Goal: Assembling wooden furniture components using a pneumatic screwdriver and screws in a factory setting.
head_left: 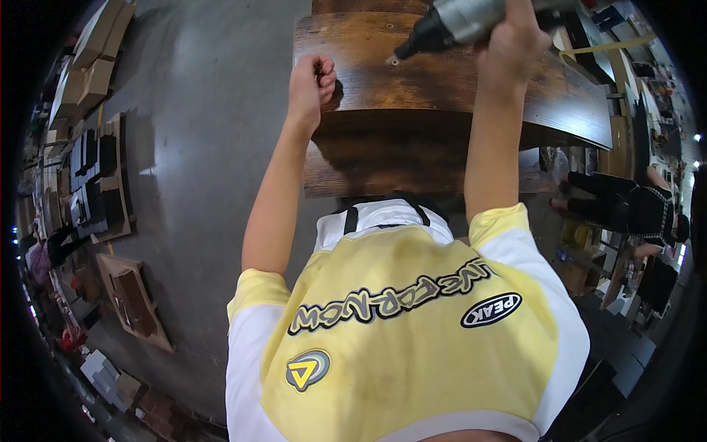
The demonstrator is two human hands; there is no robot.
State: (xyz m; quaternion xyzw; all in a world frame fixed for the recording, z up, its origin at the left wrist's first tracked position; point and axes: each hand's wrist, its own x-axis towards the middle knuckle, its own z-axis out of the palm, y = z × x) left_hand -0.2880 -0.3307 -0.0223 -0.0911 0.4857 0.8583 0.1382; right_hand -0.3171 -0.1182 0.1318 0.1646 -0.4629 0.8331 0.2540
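Note:
My right hand [515, 40] is wrapped round a grey and black power screwdriver [460, 23], partly cut off by the top edge. The tool's tip points down and left at a fastener hole [395, 62] in a dark brown wood-grain board [442, 81]. Whether bit and screw touch is too small to tell. Over the board's left edge, my left hand [312, 87] is closed in a loose fist. Something small and dark may sit in its curled fingers, but I cannot make it out. Another hole [389, 26] shows further up the board.
A lower brown board [412, 166] lies nearer my body. Grey floor [191, 132] stretches to the left, with stacked panels [99, 184] and cardboard boxes [96, 81] beyond. At the right, another person [626, 202] in dark clothes is near shelving. A yellow hose [611, 46] runs at upper right.

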